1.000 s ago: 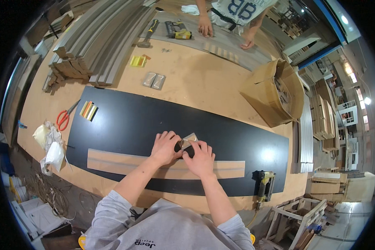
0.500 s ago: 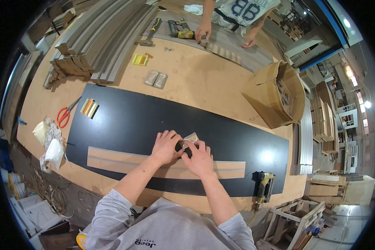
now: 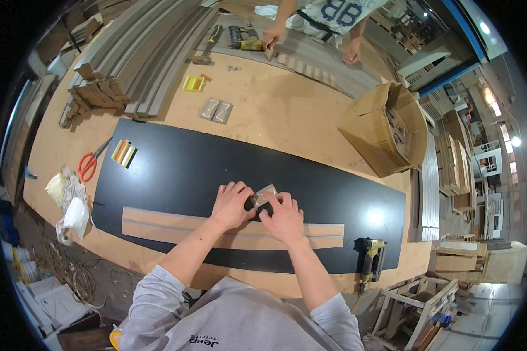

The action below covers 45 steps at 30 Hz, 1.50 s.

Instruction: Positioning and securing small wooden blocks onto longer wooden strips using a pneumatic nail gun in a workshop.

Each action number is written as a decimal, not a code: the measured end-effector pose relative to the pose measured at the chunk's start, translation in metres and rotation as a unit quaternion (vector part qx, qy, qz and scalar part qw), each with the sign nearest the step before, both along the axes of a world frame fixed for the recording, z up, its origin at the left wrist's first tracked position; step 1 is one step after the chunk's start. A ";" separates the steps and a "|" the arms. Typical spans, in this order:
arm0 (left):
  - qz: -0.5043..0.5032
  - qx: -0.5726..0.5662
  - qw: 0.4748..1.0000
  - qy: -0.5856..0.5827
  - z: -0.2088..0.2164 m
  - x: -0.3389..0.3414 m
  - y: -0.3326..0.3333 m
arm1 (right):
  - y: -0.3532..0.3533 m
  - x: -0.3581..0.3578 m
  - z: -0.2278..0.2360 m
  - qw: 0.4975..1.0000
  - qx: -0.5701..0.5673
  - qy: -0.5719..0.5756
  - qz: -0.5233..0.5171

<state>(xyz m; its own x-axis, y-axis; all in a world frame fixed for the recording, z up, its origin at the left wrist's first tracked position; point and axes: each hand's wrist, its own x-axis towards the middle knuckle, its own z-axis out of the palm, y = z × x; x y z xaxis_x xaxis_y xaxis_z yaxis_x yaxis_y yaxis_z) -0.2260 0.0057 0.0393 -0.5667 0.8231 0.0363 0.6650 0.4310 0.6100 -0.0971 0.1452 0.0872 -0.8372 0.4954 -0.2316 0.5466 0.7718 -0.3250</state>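
My left hand (image 3: 233, 205) and my right hand (image 3: 283, 217) rest side by side on a long black panel (image 3: 175, 169). Between their fingertips they press a small grey metal plate (image 3: 264, 195) flat against the panel. A long light wooden strip (image 3: 170, 225) lies on the panel just under both hands, running left to right. Part of the plate is hidden by my fingers.
A nail gun (image 3: 371, 261) sits at the panel's right end. Red scissors (image 3: 89, 164) and coloured strips (image 3: 123, 152) lie at left, crumpled bags (image 3: 70, 202) beyond. An open cardboard box (image 3: 386, 128), two grey plates (image 3: 216, 110), stacked mouldings (image 3: 140, 52). Another person's hands (image 3: 271, 38) work at the far edge.
My hands have stayed on the plate with barely any shift. The other person's hand at the far edge has moved along the row of small blocks.
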 end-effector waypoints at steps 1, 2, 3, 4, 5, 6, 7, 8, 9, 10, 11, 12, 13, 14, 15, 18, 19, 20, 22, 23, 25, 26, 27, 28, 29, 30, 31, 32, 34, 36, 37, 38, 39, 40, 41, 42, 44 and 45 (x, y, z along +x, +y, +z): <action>0.001 -0.002 1.000 -0.005 0.001 0.000 0.000 | -0.002 -0.001 -0.001 1.000 0.000 0.000 -0.001; 0.002 -0.004 1.000 -0.010 0.002 0.000 0.001 | -0.006 0.000 -0.003 1.000 0.014 -0.004 0.006; 0.003 -0.004 1.000 -0.010 0.001 0.000 0.000 | -0.009 -0.001 -0.002 0.999 0.028 -0.009 0.016; 0.004 0.001 1.000 -0.007 0.000 0.000 -0.001 | -0.010 -0.001 0.000 0.999 0.027 -0.009 0.017; 0.004 0.006 1.000 -0.004 -0.001 0.000 -0.002 | -0.011 0.000 0.003 0.999 0.017 -0.028 0.018; 0.004 0.006 1.000 -0.004 -0.001 0.000 -0.001 | -0.010 0.000 0.006 0.999 0.008 -0.045 0.019; 0.003 0.007 1.000 -0.005 -0.001 0.000 -0.001 | -0.008 0.001 0.003 0.999 0.008 -0.045 0.019; 0.002 0.008 1.000 -0.007 -0.001 0.000 -0.001 | -0.004 0.002 -0.002 1.000 0.012 -0.024 0.015; 0.001 0.008 1.000 -0.007 -0.001 0.000 0.000 | -0.003 0.002 -0.003 1.000 0.016 -0.003 0.010; 0.002 0.004 1.000 -0.003 0.000 0.000 0.000 | -0.003 0.001 -0.004 1.000 0.017 -0.003 0.009; 0.002 0.000 1.000 0.001 0.000 0.000 0.001 | -0.003 -0.001 -0.005 1.000 0.020 0.004 0.011; 0.002 0.000 1.000 0.001 0.000 0.000 0.000 | -0.005 -0.002 -0.004 1.000 0.023 0.011 0.013; 0.003 0.008 1.000 0.001 -0.001 0.000 0.000 | -0.006 -0.002 -0.004 1.000 0.023 0.012 0.013; 0.004 0.016 1.000 0.001 -0.001 0.000 -0.001 | -0.008 -0.001 -0.003 1.000 0.014 -0.001 0.024; 0.005 0.016 1.000 0.002 -0.002 0.000 -0.001 | -0.008 -0.001 -0.003 0.999 0.006 -0.013 0.037; 0.004 0.016 1.000 -0.003 0.000 0.000 -0.001 | 0.001 0.004 -0.002 0.999 0.034 -0.006 0.038; 0.003 0.005 1.000 -0.008 0.002 0.001 -0.001 | 0.004 0.006 -0.004 0.999 0.034 -0.006 0.037; 0.003 -0.007 1.000 -0.013 0.005 0.001 0.000 | 0.008 0.008 -0.006 0.999 0.048 0.004 0.024; 0.002 -0.009 1.000 -0.012 0.006 0.001 0.000 | 0.009 0.010 -0.004 0.998 0.062 0.015 0.009; 0.002 -0.011 1.000 -0.010 0.007 0.001 0.001 | 0.007 0.012 -0.003 0.998 0.054 0.006 0.018; 0.005 -0.011 1.000 -0.013 0.006 0.001 0.000 | 0.004 0.013 -0.002 0.998 0.051 -0.004 0.031; 0.007 -0.013 1.000 -0.016 0.005 0.001 -0.001 | 0.004 0.014 -0.003 0.998 0.052 -0.004 0.036; 0.007 -0.013 1.000 -0.014 0.003 0.001 -0.001 | 0.007 0.016 -0.004 0.998 0.051 -0.002 0.039; 0.005 -0.005 1.000 -0.007 0.002 0.000 0.000 | 0.011 0.017 -0.006 0.998 0.051 0.000 0.039; 0.003 0.003 1.000 0.000 0.000 0.000 0.000 | 0.016 0.015 -0.008 0.997 0.070 0.021 0.014; 0.002 0.004 1.000 0.001 0.001 0.001 0.000 | 0.019 0.014 -0.008 0.995 0.089 0.042 -0.012; 0.004 -0.001 1.000 0.004 0.001 0.001 0.001 | 0.020 0.012 -0.008 0.996 0.086 0.031 -0.011; 0.006 -0.005 1.000 0.007 0.002 0.001 0.001 | 0.020 0.013 -0.008 0.996 0.086 0.032 -0.013; 0.007 -0.008 1.000 0.005 0.000 0.002 0.001 | 0.016 0.011 -0.002 0.998 0.066 -0.010 0.003; 0.008 -0.010 1.000 0.003 -0.001 0.002 0.000 | 0.017 0.013 -0.002 0.999 0.049 -0.008 0.003; 0.007 -0.006 1.000 0.005 -0.001 0.002 0.000 | 0.018 0.014 -0.002 0.999 0.032 -0.009 0.002; 0.005 -0.001 1.000 0.007 -0.001 0.001 0.000 | 0.020 0.012 -0.003 0.999 0.032 -0.008 0.002; 0.003 -0.001 1.000 0.008 0.001 0.001 0.000 | 0.020 0.010 -0.004 0.999 0.026 0.010 -0.018; 0.003 -0.008 1.000 0.003 0.003 0.001 0.001 | 0.019 0.008 -0.006 0.999 0.020 0.027 -0.037; 0.004 -0.014 1.000 -0.002 0.005 0.002 0.002 | 0.018 0.008 -0.008 0.999 0.020 0.029 -0.040; 0.001 -0.014 1.000 0.001 0.006 0.001 0.002 | 0.016 0.004 -0.010 1.000 0.007 -0.003 -0.029; 0.000 -0.018 1.000 0.002 0.007 0.002 0.004 | 0.016 0.004 -0.010 0.999 -0.006 -0.030 -0.021; 0.000 -0.019 1.000 0.005 0.006 0.002 0.003 | 0.015 0.007 -0.008 0.999 -0.019 -0.029 -0.016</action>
